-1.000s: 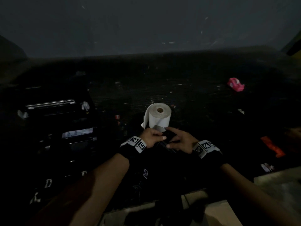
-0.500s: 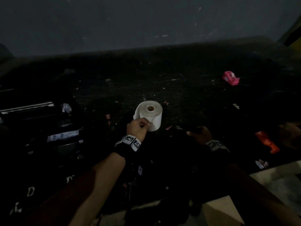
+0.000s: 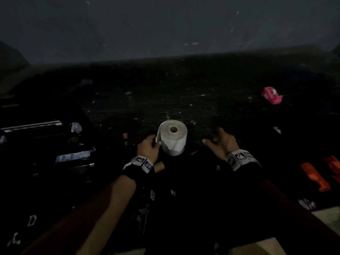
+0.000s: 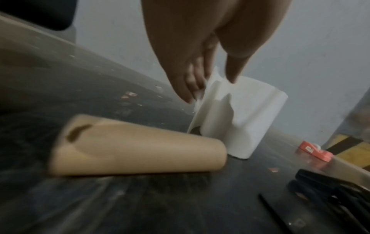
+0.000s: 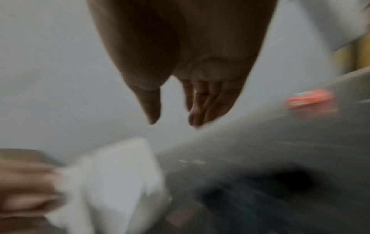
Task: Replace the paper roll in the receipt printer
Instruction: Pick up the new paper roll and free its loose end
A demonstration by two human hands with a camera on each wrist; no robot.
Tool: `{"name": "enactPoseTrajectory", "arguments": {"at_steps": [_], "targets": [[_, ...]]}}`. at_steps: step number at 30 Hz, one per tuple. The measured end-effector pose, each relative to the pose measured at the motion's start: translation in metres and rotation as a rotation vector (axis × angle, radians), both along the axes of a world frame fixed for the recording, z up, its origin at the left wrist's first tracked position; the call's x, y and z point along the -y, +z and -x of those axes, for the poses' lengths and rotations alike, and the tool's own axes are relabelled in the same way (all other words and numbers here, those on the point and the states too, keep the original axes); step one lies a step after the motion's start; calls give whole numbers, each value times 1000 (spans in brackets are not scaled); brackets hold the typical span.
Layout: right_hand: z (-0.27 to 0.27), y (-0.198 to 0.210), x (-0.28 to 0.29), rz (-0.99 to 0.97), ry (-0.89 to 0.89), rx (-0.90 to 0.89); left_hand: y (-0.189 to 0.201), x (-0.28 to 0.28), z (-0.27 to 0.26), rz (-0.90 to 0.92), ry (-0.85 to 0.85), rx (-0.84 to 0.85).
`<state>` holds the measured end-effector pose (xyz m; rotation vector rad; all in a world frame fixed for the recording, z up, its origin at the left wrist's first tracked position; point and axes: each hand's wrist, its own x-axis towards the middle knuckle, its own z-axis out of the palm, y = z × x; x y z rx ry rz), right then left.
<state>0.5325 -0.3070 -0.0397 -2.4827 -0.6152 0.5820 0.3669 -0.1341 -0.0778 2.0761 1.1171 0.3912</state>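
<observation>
I count one paper roll point(image 3: 173, 137) upright mid-worktop and one bare cardboard core point(image 4: 138, 146) lying beside it. My left hand point(image 3: 149, 147) pinches the roll's loose paper end; my right hand point(image 3: 223, 142) hangs relaxed, holding nothing. No legible writing.

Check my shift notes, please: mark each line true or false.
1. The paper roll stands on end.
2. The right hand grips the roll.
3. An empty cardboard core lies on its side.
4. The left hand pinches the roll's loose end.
1. True: the paper roll stands on end.
2. False: the right hand is apart from it, holding nothing.
3. True: the cardboard core lies near the roll.
4. True: the left hand pinches the paper's loose end.
</observation>
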Motion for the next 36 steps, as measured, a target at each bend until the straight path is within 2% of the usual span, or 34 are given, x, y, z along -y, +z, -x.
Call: {"name": "enactPoseTrajectory", "arguments": {"at_steps": [3,7,11,15,21,24,26,28,29,31,34,36], "targets": [[12,11,-38,-109,208,83,5,5,-3,-30,-15,-12],[16,21,-85,17,293,-26,8,12,-8,-41,-32,-10],[23,16,-116,166,392,17,8,14,-8,51,-37,14],[29,11,-128,328,396,6,1,13,1,213,-74,61],[35,11,-135,330,364,37,-19,8,4,482,26,219],[34,13,-127,194,329,37,-4,9,5,637,69,306],[28,15,-119,68,274,22,-1,1,8,641,126,338],[20,14,-109,-42,139,-91,1,-10,12,591,202,362],[18,15,-104,-101,54,-202,3,-15,14,591,240,370],[16,10,-97,-264,-87,-418,13,-22,17,667,277,390],[21,3,-89,-499,-257,-723,32,-21,16,814,186,346],[30,4,-86,-572,-250,-859,42,-18,14,885,121,351]]}}
